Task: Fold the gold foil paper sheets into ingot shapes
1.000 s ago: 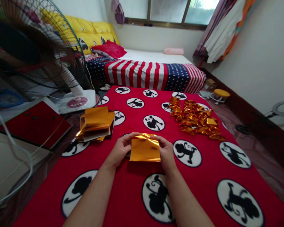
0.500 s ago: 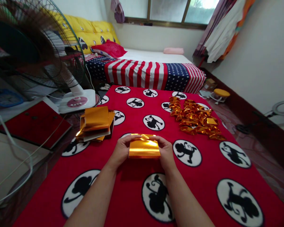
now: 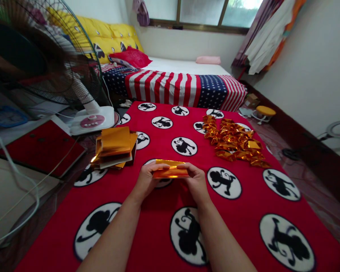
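A sheet of shiny gold foil paper is bent between my two hands, just above the red cloth. My left hand pinches its left end, and my right hand pinches the right end. Both thumbs lie along the upper side; the fingers beneath are mostly hidden. To the left lies a loose stack of gold foil sheets. Over on the right are several folded gold foil pieces set in rows.
The red cloth with black monkey figures in white circles covers the surface. A running fan stands at left, by a red board and white cables. Beyond is a bed; a yellow-topped stool stands at right.
The foil paper's near flap has tipped and folded up, so the sheet now shows as a narrower strip. My hands have shifted slightly, still holding both ends.
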### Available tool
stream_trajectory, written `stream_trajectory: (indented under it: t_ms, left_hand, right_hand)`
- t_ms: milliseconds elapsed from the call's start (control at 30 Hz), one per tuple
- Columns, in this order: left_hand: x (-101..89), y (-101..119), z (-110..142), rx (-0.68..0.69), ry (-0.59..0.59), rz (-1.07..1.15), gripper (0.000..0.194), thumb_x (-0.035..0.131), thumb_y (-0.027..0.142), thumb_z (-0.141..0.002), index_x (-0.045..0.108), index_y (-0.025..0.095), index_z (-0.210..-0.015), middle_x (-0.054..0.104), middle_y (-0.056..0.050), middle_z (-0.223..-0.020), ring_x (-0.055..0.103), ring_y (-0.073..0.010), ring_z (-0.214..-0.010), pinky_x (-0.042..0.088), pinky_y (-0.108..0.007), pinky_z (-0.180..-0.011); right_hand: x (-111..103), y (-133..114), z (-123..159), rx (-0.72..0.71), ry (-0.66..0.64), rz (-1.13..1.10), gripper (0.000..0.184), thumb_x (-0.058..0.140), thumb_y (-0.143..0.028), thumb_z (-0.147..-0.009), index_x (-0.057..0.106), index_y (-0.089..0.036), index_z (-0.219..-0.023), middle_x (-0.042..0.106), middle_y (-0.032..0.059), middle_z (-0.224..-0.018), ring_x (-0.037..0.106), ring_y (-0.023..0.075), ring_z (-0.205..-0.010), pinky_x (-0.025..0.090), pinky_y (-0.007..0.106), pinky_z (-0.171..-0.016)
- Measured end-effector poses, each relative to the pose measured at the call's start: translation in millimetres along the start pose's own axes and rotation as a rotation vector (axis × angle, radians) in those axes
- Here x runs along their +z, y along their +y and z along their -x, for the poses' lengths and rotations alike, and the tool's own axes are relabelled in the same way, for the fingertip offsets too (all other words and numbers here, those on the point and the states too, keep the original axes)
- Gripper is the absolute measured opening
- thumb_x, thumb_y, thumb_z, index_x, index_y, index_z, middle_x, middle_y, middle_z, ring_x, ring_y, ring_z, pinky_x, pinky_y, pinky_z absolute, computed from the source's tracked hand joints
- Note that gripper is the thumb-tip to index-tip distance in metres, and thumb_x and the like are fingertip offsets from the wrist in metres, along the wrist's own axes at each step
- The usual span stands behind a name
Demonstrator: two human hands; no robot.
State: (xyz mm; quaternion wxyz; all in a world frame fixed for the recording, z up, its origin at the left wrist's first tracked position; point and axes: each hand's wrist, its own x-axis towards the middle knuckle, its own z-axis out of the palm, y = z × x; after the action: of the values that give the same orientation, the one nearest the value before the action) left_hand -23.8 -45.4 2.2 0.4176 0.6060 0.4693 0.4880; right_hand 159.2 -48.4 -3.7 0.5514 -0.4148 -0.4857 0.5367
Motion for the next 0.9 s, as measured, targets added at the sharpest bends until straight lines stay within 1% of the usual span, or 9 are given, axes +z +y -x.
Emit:
stream_trajectory:
  t_ms: [67,167,300,433,533,600,667,800,900]
  left_hand:
    - [1.6,-3.2,-0.2,-0.025,0.027,0.014,0.024,0.075,0.035,-0.072,0.076,0.015,-0.085,0.073,-0.007,-0.084,0.067,-0.0201,-0.078,0.053,-0.027,-0.069]
    - [4.3,-7.9,0.5,-0.028,0.077,0.023,0.026,0.075,0.036,-0.072,0.075,0.014,-0.086,0.073,-0.006,-0.083,0.066,-0.0199,-0.077,0.053,-0.028,-0.070]
    - [5.1,-9.7,1.8,0.028,0.090,-0.032,0.025,0.076,0.034,-0.072,0.075,0.015,-0.088,0.074,-0.007,-0.088,0.067,-0.0216,-0.082,0.053,-0.031,-0.077]
    - [2.3,-5.1,2.1,0.056,0.081,-0.079,0.021,0.075,0.032,-0.072,0.076,0.017,-0.087,0.074,-0.007,-0.087,0.067,-0.0212,-0.080,0.053,-0.031,-0.076]
    - [-0.4,-1.1,1.6,0.083,0.052,-0.094,0.018,0.071,0.028,-0.075,0.077,0.019,-0.090,0.074,-0.008,-0.094,0.067,-0.0211,-0.085,0.053,-0.029,-0.078]
    - [-1.8,-0.2,1.5,0.088,0.030,-0.070,0.021,0.072,0.024,-0.073,0.077,0.020,-0.093,0.073,-0.008,-0.097,0.067,-0.0220,-0.088,0.053,-0.029,-0.079]
    - [-2.8,-0.5,2.0,0.057,0.007,-0.015,0.026,0.071,0.020,-0.071,0.077,0.019,-0.097,0.072,-0.010,-0.099,0.067,-0.0228,-0.090,0.053,-0.029,-0.078]
    - [-4.3,-1.6,4.1,-0.034,-0.028,0.076,0.031,0.059,0.015,-0.078,0.075,0.019,-0.104,0.070,-0.010,-0.107,0.066,-0.0219,-0.095,0.053,-0.028,-0.078]
    - [-5.2,-2.0,4.5,-0.093,-0.060,0.137,0.036,0.052,0.014,-0.080,0.074,0.019,-0.108,0.068,-0.010,-0.113,0.066,-0.0214,-0.097,0.053,-0.028,-0.077]
  right_hand:
    - [0.0,-0.9,-1.1,-0.058,0.007,0.071,0.010,0.071,-0.026,-0.075,0.074,-0.020,-0.083,0.069,0.0028,-0.087,0.063,0.0183,-0.083,0.049,0.029,-0.077]
    - [0.0,-1.2,-2.4,-0.140,0.018,0.143,0.008,0.068,-0.026,-0.078,0.074,-0.020,-0.080,0.069,0.0037,-0.091,0.062,0.0193,-0.090,0.047,0.030,-0.084]
    - [-0.2,-0.3,-2.4,-0.174,0.044,0.146,0.007,0.068,-0.025,-0.079,0.074,-0.021,-0.077,0.067,0.0033,-0.089,0.061,0.0190,-0.090,0.047,0.031,-0.084]
    - [-0.5,0.5,-2.0,-0.177,0.065,0.128,0.006,0.069,-0.024,-0.077,0.073,-0.021,-0.078,0.067,0.0033,-0.089,0.061,0.0194,-0.090,0.047,0.031,-0.083]
    - [-1.5,1.7,-1.3,-0.151,0.067,0.118,0.010,0.066,-0.022,-0.077,0.075,-0.021,-0.082,0.067,0.0038,-0.089,0.061,0.0193,-0.088,0.048,0.030,-0.080]
    - [-2.6,2.4,-0.5,-0.115,0.075,0.100,0.014,0.063,-0.020,-0.076,0.076,-0.022,-0.082,0.067,0.0038,-0.092,0.061,0.0195,-0.089,0.048,0.030,-0.079]
    - [-3.8,2.4,0.6,-0.067,0.085,0.037,0.018,0.059,-0.019,-0.075,0.076,-0.022,-0.081,0.067,0.0038,-0.096,0.062,0.0202,-0.092,0.048,0.030,-0.081]
    - [-5.0,-1.1,2.2,0.045,0.059,-0.168,0.024,0.056,-0.032,-0.080,0.076,-0.020,-0.085,0.069,0.0057,-0.098,0.063,0.0218,-0.090,0.049,0.032,-0.080]
    - [-5.5,-3.7,2.3,0.089,0.055,-0.087,0.023,0.064,-0.037,-0.079,0.075,-0.020,-0.089,0.070,0.0045,-0.090,0.063,0.0194,-0.081,0.050,0.030,-0.074]
